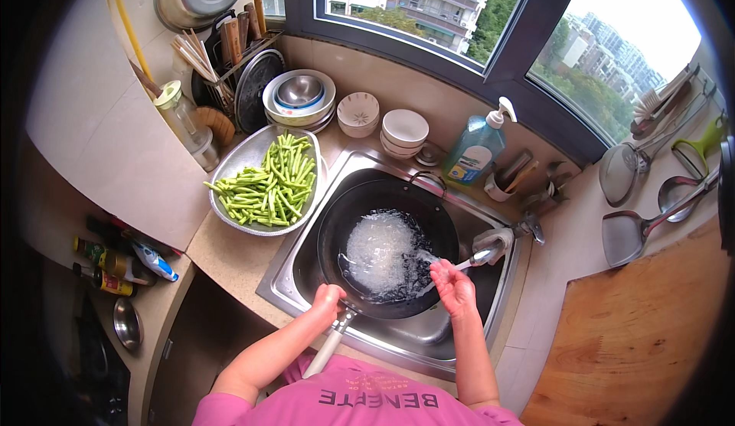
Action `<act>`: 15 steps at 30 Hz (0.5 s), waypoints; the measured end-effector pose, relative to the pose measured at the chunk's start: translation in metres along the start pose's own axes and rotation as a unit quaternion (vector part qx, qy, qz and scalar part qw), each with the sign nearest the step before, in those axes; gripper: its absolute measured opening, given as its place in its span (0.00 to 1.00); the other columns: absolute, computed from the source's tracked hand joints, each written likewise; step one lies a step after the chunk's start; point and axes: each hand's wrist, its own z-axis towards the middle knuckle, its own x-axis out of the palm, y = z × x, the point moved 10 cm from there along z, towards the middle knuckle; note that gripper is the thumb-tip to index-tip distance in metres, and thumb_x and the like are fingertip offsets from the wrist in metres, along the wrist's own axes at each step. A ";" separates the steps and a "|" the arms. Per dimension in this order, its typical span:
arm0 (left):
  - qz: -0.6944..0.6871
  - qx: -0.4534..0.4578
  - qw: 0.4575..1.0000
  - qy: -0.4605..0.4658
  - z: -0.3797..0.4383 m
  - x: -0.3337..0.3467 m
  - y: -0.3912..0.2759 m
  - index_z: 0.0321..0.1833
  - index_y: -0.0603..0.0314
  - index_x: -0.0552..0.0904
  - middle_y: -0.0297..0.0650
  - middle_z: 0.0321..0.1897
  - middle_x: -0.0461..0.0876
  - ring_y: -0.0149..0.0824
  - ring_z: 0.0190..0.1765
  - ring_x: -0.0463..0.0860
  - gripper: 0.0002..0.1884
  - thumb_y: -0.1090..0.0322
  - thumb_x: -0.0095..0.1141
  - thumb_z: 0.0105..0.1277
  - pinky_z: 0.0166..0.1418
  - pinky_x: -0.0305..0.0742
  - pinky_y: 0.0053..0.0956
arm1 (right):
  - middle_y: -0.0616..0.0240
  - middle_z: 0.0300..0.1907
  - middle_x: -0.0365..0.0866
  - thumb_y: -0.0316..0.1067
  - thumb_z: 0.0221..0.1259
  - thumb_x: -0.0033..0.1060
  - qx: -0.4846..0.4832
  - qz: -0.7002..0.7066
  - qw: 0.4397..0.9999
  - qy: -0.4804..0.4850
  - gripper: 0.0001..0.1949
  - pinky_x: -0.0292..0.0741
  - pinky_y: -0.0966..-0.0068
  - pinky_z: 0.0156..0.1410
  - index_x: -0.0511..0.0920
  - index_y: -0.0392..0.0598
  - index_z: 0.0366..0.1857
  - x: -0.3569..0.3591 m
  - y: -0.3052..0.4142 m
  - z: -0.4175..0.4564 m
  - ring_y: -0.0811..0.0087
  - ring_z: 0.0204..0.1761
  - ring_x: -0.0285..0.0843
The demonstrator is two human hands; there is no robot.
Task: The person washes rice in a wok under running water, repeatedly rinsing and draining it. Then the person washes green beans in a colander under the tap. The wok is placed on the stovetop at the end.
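A black wok [333, 242] sits in the stainless steel sink [402, 340], its light handle [323, 357] pointing towards me. Foamy, bubbling water [382, 248] covers its bottom. My left hand [329, 301] is closed at the near rim, beside the base of the handle; whether its fingers grip the rim is hard to see. At the wok's right side, my right hand [453, 288] is held with curled fingers in the water stream from the faucet [485, 254]. It holds nothing that I can make out.
Cut green beans [270, 188] fill a basket [229, 165] left of the sink. Behind stand stacked bowls [405, 127], a blue soap pump bottle [474, 150] and a small utensil cup [499, 188]. A wooden board [626, 340] is at the right, below a hanging spatula [623, 236].
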 end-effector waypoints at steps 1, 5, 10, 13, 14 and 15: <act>-0.003 -0.001 1.000 0.002 0.003 -0.001 0.002 0.36 0.67 0.68 0.47 0.33 0.71 0.47 0.35 0.76 0.11 0.81 0.47 0.47 0.40 0.78 0.48 | 0.43 0.53 0.74 0.25 0.63 0.42 0.000 -0.009 1.000 0.001 0.19 0.80 0.60 0.55 0.65 0.30 0.58 0.001 0.000 -0.001 0.52 0.52 0.78; 0.000 0.003 1.000 -0.003 0.003 -0.002 0.002 0.36 0.67 0.69 0.47 0.33 0.71 0.47 0.35 0.76 0.11 0.81 0.47 0.47 0.41 0.78 0.49 | 0.45 0.53 0.74 0.27 0.62 0.45 -0.035 -0.074 0.997 -0.011 0.20 0.80 0.59 0.55 0.66 0.30 0.57 0.001 0.011 -0.009 0.51 0.51 0.78; 0.016 0.002 1.000 -0.006 0.008 -0.006 0.005 0.36 0.67 0.69 0.47 0.33 0.71 0.47 0.35 0.75 0.12 0.80 0.47 0.47 0.40 0.79 0.49 | 0.45 0.52 0.73 0.28 0.62 0.45 -0.057 -0.076 0.995 -0.015 0.19 0.81 0.60 0.52 0.67 0.31 0.56 0.003 0.026 -0.016 0.51 0.49 0.79; 0.012 0.009 1.000 -0.007 0.004 -0.004 0.002 0.36 0.67 0.69 0.48 0.34 0.71 0.47 0.35 0.75 0.11 0.80 0.47 0.47 0.40 0.79 0.48 | 0.49 0.48 0.76 0.29 0.62 0.46 -0.070 -0.067 0.995 -0.012 0.17 0.82 0.62 0.49 0.68 0.32 0.53 0.006 0.039 -0.022 0.53 0.47 0.80; 0.011 0.008 1.000 -0.004 0.001 -0.002 0.000 0.36 0.67 0.69 0.48 0.34 0.71 0.48 0.35 0.75 0.11 0.80 0.47 0.47 0.40 0.79 0.48 | 0.50 0.48 0.76 0.29 0.63 0.46 -0.077 -0.067 0.995 -0.011 0.16 0.82 0.63 0.49 0.69 0.33 0.52 0.005 0.045 -0.023 0.54 0.47 0.81; 0.011 0.008 1.000 -0.001 -0.004 0.000 -0.003 0.36 0.67 0.69 0.48 0.34 0.71 0.48 0.35 0.75 0.11 0.80 0.47 0.47 0.40 0.79 0.48 | 0.51 0.47 0.77 0.29 0.63 0.47 -0.084 -0.067 0.994 -0.010 0.15 0.83 0.64 0.49 0.70 0.33 0.51 0.004 0.052 -0.024 0.54 0.46 0.81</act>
